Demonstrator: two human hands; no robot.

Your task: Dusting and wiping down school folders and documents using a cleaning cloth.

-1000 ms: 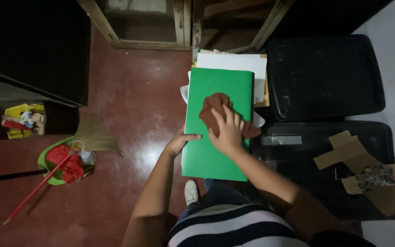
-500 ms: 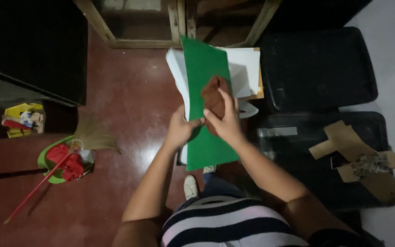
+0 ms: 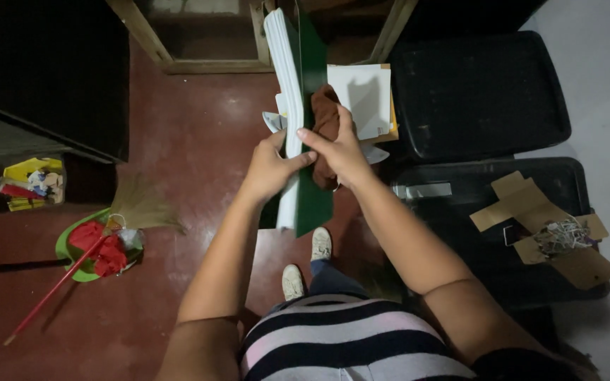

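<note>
A green-covered book with a thick white page block stands on edge, lifted in front of me. My left hand grips its white page side. My right hand presses a brown cloth against the green cover, thumb reaching toward the left hand. Under the book lies a stack of white papers on a low surface.
Two black plastic lids or bins sit at right, with torn cardboard pieces on the nearer one. On the red floor at left are a green dustpan with red scraps, a broom and a colourful box.
The green book has been turned from lying flat to standing on its edge, and both hands have risen with it. The brown cloth stayed pressed on the cover.
</note>
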